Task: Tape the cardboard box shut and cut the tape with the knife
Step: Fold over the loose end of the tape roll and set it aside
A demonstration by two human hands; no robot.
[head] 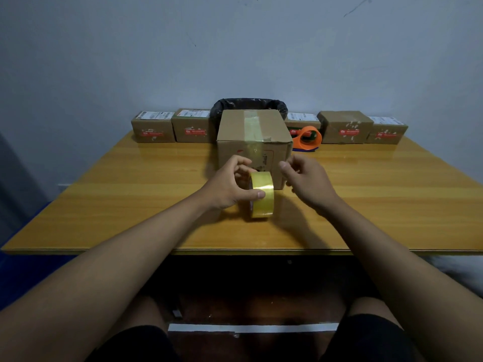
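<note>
A brown cardboard box (pixel 235 129) stands closed at the middle of the wooden table (pixel 130 205), with a strip of clear tape running over its top and down its near face. My left hand (pixel 230 184) grips a yellowish tape roll (pixel 262 194), held upright just in front of the box. My right hand (pixel 305 178) hovers to the right of the roll, fingers loosely curled and holding nothing, close to the box's near right corner. No knife is visible.
An orange tape dispenser (pixel 308 138) lies behind the box to the right. A row of several small labelled cardboard boxes (pixel 154 129) lines the table's far edge by the wall. A black-lined bin (pixel 251 104) sits behind the main box.
</note>
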